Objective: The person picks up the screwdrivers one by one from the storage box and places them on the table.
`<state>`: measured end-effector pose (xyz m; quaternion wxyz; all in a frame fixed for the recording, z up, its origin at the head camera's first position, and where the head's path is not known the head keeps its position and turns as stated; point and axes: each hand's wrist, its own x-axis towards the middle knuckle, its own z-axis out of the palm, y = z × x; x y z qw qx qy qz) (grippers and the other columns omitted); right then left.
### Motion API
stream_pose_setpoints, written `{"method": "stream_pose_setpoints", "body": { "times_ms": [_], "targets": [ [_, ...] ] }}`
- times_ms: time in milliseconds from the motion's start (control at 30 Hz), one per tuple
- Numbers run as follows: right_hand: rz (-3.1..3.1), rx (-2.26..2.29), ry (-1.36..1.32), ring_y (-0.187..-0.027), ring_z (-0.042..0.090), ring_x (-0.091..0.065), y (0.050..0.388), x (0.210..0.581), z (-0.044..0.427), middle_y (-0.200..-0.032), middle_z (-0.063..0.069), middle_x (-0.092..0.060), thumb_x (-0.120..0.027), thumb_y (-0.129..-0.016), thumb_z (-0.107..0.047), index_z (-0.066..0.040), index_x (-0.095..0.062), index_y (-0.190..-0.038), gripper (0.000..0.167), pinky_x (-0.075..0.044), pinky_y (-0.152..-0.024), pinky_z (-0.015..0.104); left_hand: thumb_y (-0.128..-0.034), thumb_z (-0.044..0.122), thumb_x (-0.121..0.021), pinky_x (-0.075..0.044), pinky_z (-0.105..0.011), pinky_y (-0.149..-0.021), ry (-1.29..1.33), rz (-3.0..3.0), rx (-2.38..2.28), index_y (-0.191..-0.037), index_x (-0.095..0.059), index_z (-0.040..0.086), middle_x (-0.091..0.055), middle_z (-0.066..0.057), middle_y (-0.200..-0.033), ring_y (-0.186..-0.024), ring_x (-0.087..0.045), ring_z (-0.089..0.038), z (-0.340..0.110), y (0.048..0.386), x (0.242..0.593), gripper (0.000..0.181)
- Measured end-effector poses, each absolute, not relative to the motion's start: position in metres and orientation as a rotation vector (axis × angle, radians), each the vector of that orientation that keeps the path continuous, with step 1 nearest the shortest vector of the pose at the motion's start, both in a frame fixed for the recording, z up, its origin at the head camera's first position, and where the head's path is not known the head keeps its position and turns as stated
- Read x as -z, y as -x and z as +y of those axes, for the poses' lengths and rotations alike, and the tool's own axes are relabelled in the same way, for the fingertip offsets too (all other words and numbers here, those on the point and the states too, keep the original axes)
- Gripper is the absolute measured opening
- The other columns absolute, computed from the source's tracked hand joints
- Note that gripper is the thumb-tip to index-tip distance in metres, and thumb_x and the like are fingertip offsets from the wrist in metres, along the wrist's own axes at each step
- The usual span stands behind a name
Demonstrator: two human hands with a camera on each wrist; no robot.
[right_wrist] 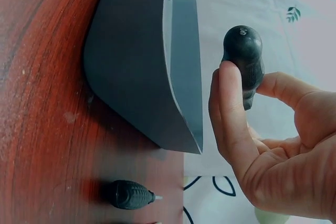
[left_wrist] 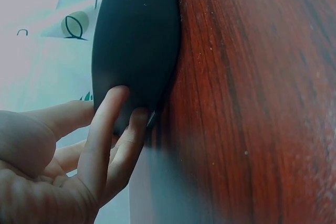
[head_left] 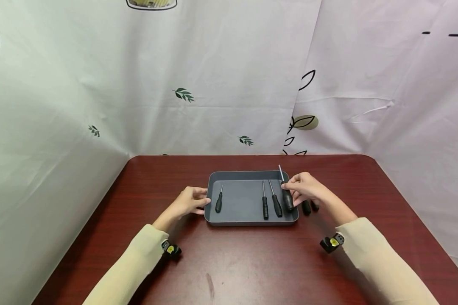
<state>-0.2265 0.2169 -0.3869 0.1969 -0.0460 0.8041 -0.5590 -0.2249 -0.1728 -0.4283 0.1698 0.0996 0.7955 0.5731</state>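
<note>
Head view shows a big screwdriver [head_left: 288,199] right of the frame's centre, above the right end of the tray [head_left: 240,203]. The right hand [head_left: 306,188] pinches it; if the pressure is too light, it could slip and knock the nearest thin screwdriver [head_left: 277,206]. This hand reaches from lower right, fingers bent; the left hand [head_left: 191,201], left of centre, pinches the tray's left edge.
</note>
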Motion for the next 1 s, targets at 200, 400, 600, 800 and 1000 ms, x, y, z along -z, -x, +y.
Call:
{"method": "stream_pose_setpoints", "body": {
  "times_ms": [200,400,600,800,1000],
  "targets": [
    [2.261,1.565,0.117,-0.052,0.014,-0.063,0.227,0.389,0.222,-0.071,0.009,-0.061,-0.064,-0.096,-0.012,0.011,-0.058,-0.098,0.024,-0.063,-0.056,0.038,-0.0961,-0.003,-0.063,-0.063,-0.040,-0.069,-0.286,2.251,-1.636,-0.139,-0.042,-0.020,-0.061,-0.036,-0.117,-0.094,-0.069,-0.033,-0.173,0.226,0.430,0.051],
    [2.274,1.562,0.103,-0.053,0.014,-0.063,0.226,0.390,0.227,-0.071,0.008,-0.063,-0.063,-0.096,-0.012,0.012,-0.058,-0.099,0.025,-0.063,-0.056,0.038,-0.0966,-0.001,-0.064,-0.063,-0.040,-0.070,-0.271,2.265,-1.617,-0.140,-0.042,-0.019,-0.061,-0.035,-0.119,-0.095,-0.070,-0.034,-0.174,0.225,0.429,0.052],
    [2.264,1.582,0.107,-0.054,0.015,-0.063,0.224,0.391,0.233,-0.073,0.011,-0.064,-0.063,-0.096,-0.013,0.011,-0.056,-0.101,0.025,-0.063,-0.056,0.038,-0.0971,-0.001,-0.063,-0.063,-0.039,-0.071,-0.268,2.253,-1.618,-0.142,-0.039,-0.019,-0.058,-0.037,-0.123,-0.099,-0.068,-0.038,-0.176,0.225,0.431,0.053],
    [2.258,1.594,0.113,-0.054,0.014,-0.063,0.223,0.390,0.240,-0.072,0.010,-0.063,-0.063,-0.096,-0.012,0.011,-0.054,-0.100,0.025,-0.062,-0.055,0.036,-0.0970,-0.001,-0.063,-0.063,-0.039,-0.071,-0.276,2.253,-1.621,-0.141,-0.040,-0.019,-0.059,-0.036,-0.122,-0.097,-0.069,-0.036,-0.176,0.225,0.432,0.053],
    [2.273,1.581,0.096,-0.055,0.014,-0.063,0.222,0.388,0.249,-0.073,0.010,-0.063,-0.064,-0.096,-0.013,0.011,-0.053,-0.103,0.027,-0.062,-0.055,0.035,-0.0965,-0.001,-0.064,-0.063,-0.038,-0.071,-0.264,2.247,-1.631,-0.141,-0.041,-0.018,-0.060,-0.035,-0.121,-0.094,-0.070,-0.031,-0.175,0.226,0.432,0.052]
  ]
}}
